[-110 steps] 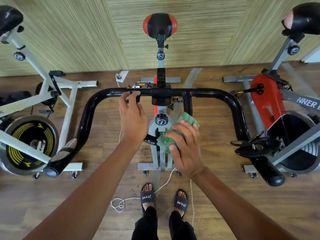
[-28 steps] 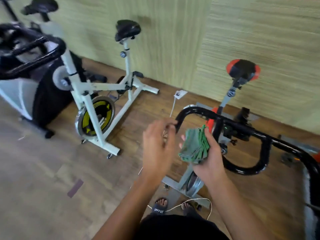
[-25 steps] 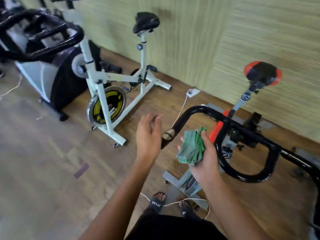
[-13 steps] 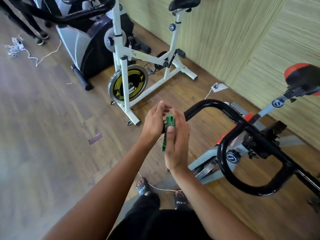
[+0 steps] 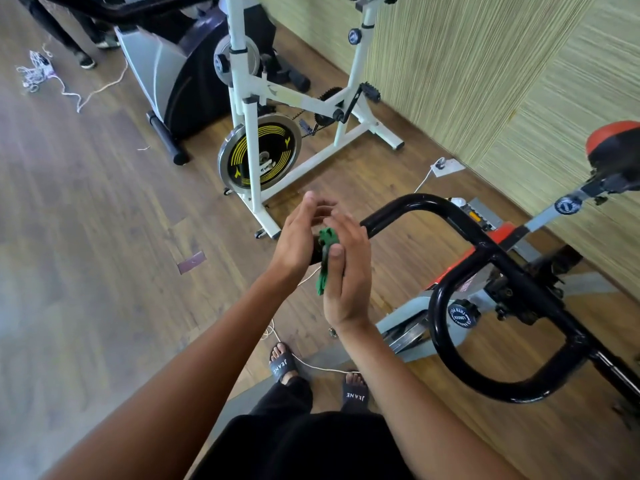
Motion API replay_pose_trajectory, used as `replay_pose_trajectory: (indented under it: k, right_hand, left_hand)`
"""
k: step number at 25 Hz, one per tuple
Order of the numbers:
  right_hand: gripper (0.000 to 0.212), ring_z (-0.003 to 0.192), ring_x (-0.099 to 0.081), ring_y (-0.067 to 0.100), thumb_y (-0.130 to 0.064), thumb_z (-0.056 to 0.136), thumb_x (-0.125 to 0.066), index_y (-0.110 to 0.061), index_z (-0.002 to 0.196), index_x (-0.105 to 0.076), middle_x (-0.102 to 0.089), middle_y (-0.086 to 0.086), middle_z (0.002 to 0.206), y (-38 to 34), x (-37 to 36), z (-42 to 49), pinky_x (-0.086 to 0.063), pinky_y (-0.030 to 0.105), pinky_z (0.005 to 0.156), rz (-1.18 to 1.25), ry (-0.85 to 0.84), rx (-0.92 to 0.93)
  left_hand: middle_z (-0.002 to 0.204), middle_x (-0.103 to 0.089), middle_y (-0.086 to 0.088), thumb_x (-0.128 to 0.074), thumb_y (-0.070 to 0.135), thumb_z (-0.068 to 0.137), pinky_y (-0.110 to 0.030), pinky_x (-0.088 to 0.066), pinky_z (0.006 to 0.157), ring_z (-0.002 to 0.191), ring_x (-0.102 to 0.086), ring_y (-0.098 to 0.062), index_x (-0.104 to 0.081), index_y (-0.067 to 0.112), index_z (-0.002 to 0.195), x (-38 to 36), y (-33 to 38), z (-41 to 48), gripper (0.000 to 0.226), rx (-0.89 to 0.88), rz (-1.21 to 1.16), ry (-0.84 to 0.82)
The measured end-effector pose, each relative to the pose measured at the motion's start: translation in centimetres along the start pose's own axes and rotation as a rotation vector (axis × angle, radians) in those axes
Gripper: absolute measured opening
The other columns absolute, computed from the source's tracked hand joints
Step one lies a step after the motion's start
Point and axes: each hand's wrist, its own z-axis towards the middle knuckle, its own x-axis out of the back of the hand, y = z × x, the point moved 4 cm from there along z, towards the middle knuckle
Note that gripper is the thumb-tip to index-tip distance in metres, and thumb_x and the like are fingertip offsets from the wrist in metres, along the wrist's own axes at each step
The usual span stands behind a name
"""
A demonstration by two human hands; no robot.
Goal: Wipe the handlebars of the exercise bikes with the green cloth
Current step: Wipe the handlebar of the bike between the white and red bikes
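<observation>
Head view: wooden floor [image 5: 104, 237], woven wall [image 5: 485, 64], handlebar [image 5: 426, 201].

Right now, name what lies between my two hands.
In the head view, the folded green cloth and the end of the black tubular handlebar lie between left hand and right hand.

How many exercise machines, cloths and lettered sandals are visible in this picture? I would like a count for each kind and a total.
Exercise machines: 3 (white bike, grey and black machine, red bike)
Cloths: 1 (green cloth)
Lettered sandals: 2
Total: 6
</observation>
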Motion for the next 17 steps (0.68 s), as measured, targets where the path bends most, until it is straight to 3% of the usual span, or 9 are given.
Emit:
replay_pose_trajectory:
  k: [5, 8, 13, 17]
  right_hand:
    - [0.039, 0.132, -0.049, 0.025, -0.021, 0.103, -0.032, -0.001, 0.124, -0.058, -0.061, 0.013, 0.13, -0.2, -0.6, -0.2, -0.036, 0.056, 0.108, 0.022, 0.023, -0.006]
    - [0.044, 0.135, -0.046, 0.026, -0.033, 0.108, -0.023, -0.009, 0.13, -0.052, -0.056, 0.01, 0.134, 1.8, 0.1, 0.5, -0.03, 0.053, 0.115, -0.023, -0.057, 0.056]
    - [0.051, 0.141, -0.04, 0.025, -0.037, 0.108, -0.022, -0.006, 0.131, -0.055, -0.056, 0.01, 0.138, 4.1, 0.9, 1.2, -0.019, 0.054, 0.12, -0.049, -0.013, -0.109]
    - [0.045, 0.141, -0.039, 0.017, -0.037, 0.107, -0.024, -0.011, 0.131, -0.053, -0.055, 0.007, 0.138, 1.1, -0.2, -0.2, -0.017, 0.046, 0.122, -0.013, -0.066, -0.002]
  left_hand:
    - [0.108, -0.068, -0.008, -0.028, 0.039, 0.108, -0.024, -0.049, 0.086, 0.099, -0.065, -0.011, -0.067, 0.012, 0.112, 0.1, -0.1, 0.2, 0.048, -0.003, 0.0, 0.024]
    - [0.107, -0.068, -0.006, -0.028, 0.042, 0.107, -0.033, -0.049, 0.091, 0.103, -0.063, -0.015, -0.068, 0.018, 0.108, 0.1, -0.4, 0.5, 0.046, 0.025, -0.001, 0.031]
    - [0.11, -0.068, -0.011, -0.029, 0.039, 0.108, -0.038, -0.045, 0.099, 0.104, -0.06, -0.021, -0.068, 0.013, 0.112, 0.1, -0.3, 0.4, 0.047, 0.023, 0.015, 0.074]
    - [0.114, -0.067, -0.014, -0.029, 0.038, 0.107, -0.038, -0.047, 0.098, 0.113, -0.061, -0.026, -0.067, 0.012, 0.114, 0.1, -0.2, 0.3, 0.047, 0.02, 0.019, 0.057]
